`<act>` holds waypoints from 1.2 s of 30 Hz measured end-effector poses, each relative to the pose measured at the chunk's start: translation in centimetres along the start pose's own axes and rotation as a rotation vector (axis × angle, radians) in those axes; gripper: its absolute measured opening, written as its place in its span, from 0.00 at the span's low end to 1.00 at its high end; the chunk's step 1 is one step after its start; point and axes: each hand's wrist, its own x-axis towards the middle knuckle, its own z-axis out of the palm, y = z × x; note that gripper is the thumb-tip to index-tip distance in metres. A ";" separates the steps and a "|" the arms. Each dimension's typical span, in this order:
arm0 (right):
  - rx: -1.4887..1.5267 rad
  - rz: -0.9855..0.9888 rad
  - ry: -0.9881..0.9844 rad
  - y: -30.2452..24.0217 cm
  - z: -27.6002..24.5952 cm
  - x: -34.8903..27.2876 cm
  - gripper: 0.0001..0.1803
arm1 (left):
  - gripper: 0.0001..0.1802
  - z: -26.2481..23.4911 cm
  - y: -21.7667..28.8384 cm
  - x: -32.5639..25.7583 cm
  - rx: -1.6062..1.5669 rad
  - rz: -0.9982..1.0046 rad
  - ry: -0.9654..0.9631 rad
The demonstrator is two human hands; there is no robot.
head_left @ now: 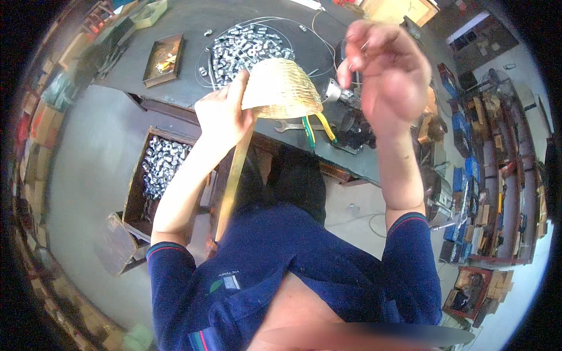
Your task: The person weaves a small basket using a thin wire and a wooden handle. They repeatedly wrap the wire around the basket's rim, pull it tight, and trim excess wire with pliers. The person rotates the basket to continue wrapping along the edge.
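Observation:
My left hand (225,114) is closed on a woven bamboo strainer (281,88), its bowl tipped over with the rounded side up above the table edge. From below that hand a long flat bamboo handle (233,181) runs down toward my lap. Raised to the right of the bowl, my right hand (389,76) has its fingers curled in, and a thin strand of wire shows at the fingertips; where it leads I cannot make out. Pliers (310,133) with green and yellow grips lie under the bowl's rim, next to a wrench (288,125).
Behind the bowl a pile of short metal sleeves (243,47) lies inside loose wire coils on the dark table (193,17). A small tray (164,61) stands left of it. A wooden box (136,205) of similar metal pieces sits below left. Shelves (509,181) line the right.

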 end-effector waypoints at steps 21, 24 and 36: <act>-0.977 0.357 -0.671 -0.3 -1.8 -2.0 0.12 | 0.48 0.7 -0.3 -0.6 0.046 -0.036 -0.154; -0.950 0.412 -0.829 -0.4 -1.6 -2.5 0.11 | 0.47 0.8 0.0 -0.9 0.049 -0.017 -0.160; -0.934 0.408 -0.778 0.3 -2.3 -3.6 0.10 | 0.39 1.2 0.1 -1.7 0.025 0.019 -0.113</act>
